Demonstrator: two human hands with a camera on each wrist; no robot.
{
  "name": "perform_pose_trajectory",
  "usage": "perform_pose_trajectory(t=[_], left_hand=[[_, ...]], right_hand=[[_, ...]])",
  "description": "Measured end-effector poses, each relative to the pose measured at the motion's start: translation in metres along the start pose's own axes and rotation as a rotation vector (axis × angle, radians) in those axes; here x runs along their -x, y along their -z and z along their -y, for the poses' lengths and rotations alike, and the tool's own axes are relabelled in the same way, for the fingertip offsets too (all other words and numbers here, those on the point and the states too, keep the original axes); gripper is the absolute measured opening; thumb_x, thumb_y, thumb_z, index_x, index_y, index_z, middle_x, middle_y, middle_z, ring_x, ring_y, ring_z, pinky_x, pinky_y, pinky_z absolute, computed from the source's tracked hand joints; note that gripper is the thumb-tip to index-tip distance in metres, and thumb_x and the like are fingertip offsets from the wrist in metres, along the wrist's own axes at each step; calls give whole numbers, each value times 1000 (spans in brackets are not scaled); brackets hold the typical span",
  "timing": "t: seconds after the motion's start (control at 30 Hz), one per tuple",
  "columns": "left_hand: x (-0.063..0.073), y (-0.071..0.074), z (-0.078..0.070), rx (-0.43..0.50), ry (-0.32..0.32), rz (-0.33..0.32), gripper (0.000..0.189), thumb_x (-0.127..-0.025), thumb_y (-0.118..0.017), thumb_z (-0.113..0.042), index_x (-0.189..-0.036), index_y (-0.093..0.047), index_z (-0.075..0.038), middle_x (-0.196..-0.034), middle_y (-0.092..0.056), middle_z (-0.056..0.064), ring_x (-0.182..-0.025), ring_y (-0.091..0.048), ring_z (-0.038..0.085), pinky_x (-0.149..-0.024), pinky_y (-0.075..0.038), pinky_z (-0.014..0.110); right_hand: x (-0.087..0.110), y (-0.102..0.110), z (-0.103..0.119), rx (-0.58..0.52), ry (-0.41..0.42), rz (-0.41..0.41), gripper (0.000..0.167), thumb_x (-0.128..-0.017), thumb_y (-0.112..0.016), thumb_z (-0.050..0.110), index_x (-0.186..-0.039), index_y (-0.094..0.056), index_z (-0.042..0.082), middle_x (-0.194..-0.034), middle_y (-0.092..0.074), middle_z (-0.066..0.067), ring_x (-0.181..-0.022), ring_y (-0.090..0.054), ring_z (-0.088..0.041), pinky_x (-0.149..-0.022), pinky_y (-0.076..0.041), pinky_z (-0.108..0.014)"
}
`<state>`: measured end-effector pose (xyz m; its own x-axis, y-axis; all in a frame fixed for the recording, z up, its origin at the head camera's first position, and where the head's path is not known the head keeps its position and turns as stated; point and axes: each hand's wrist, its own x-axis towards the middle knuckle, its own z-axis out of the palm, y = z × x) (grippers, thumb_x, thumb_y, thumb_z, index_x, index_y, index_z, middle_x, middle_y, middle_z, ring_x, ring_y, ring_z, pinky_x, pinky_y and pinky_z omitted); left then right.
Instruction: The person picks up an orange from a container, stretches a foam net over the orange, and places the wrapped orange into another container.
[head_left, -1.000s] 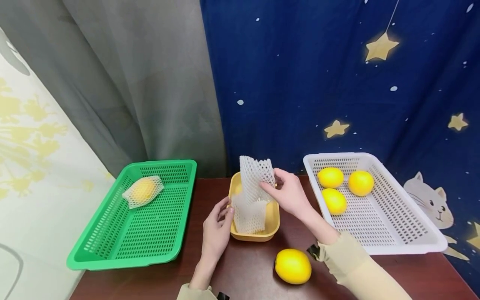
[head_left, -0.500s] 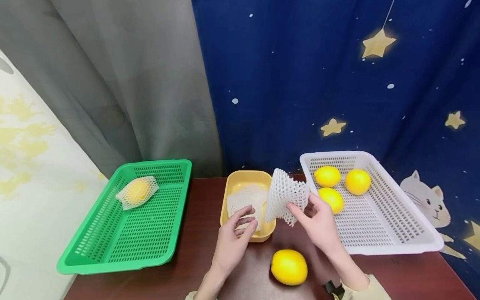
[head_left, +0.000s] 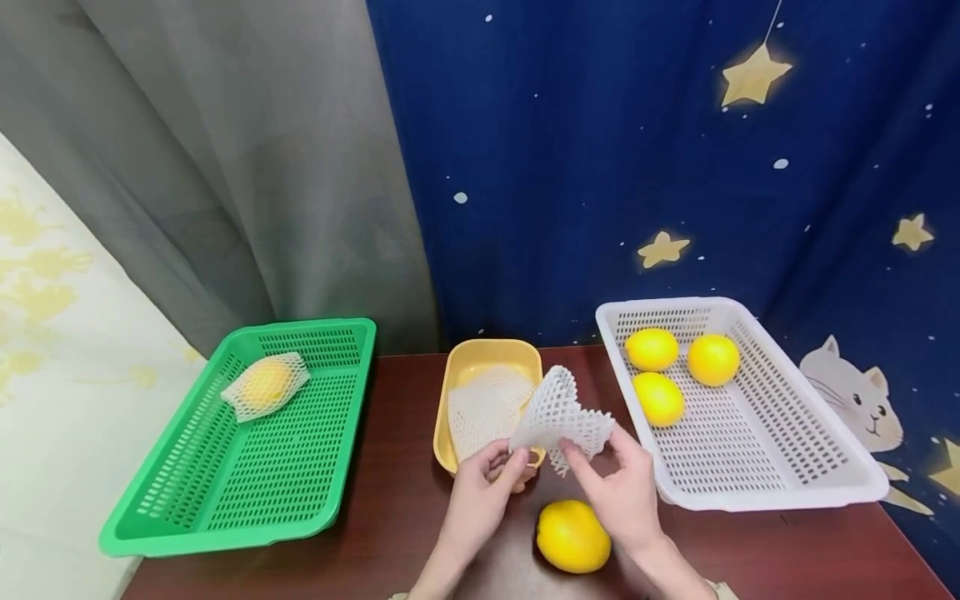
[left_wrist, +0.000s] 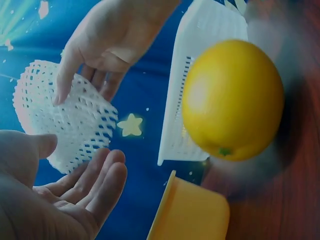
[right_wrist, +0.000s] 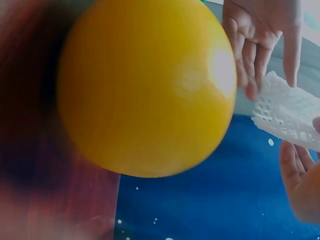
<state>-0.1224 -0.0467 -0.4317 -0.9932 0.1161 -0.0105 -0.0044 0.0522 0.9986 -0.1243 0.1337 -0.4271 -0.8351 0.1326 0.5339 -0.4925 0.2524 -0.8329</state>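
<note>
A white foam fruit net (head_left: 555, 412) is held above the table in front of the small yellow tub (head_left: 442, 454). My right hand (head_left: 626, 493) pinches its right end between thumb and fingers. At the opposite end, my left hand (head_left: 478, 493) has its thumb and loosely bent fingers apart, around the net's edge; the right wrist view shows the net's end (right_wrist: 280, 92) between them. Below the hands lies a yellow, lemon-like fruit (head_left: 573, 536) on the table, large in both wrist views, with a green stem spot in the left one. More foam netting (head_left: 487, 404) lies in the tub.
On the left stands a green basket (head_left: 341, 450) with one netted yellow fruit (head_left: 267, 385) inside. The white basket (head_left: 765, 497) on the right bears three bare yellow fruits (head_left: 660, 400). Curtains (head_left: 525, 208) hang behind the dark red table (head_left: 405, 417).
My right hand has lifted the net out of the tub, then brought it right and nearer to me. My left hand has moved from the tub's left side to the net's left end.
</note>
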Motion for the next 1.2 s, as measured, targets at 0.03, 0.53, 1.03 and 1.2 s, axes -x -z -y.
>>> perform_pose_trajectory(t=[0.03,0.53,1.03,1.2], left_hand=[[0,0,0,32,10,8,38,-106,-64,-27,-125,-68,6,-117,-77,27,-103,-78,30,-81,-62,20],[-5,-2,-3,335,46,-55,36,-100,-64,-5,-132,-51,7,-97,-71,-3,-87,-69,3,-80,-60,20],[-2,-3,-2,316,29,-41,45,-95,-67,2,-136,-51,10,-93,-71,-10,-82,-70,1,-77,-60,19],[-1,-6,0,280,13,-42,51,-92,-69,2,-139,-53,10,-97,-72,-6,-84,-69,2,-79,-58,16]], right_hand=[[1,-1,0,10,24,12,36,-82,-82,-9,-114,-74,6,-105,-74,14,-86,-70,2,-70,-60,-16],[4,4,-7,16,244,363,53,-79,-78,-13,-127,-70,9,-131,-69,-8,-114,-65,-3,-99,-51,-7],[-4,18,-10,-296,68,467,38,-98,-44,-20,-122,-68,-3,-117,-72,18,-99,-68,3,-83,-59,-16],[-4,17,-5,-236,-93,427,27,-98,-60,-9,-125,-60,-5,-114,-71,17,-100,-69,-1,-86,-60,-18]])
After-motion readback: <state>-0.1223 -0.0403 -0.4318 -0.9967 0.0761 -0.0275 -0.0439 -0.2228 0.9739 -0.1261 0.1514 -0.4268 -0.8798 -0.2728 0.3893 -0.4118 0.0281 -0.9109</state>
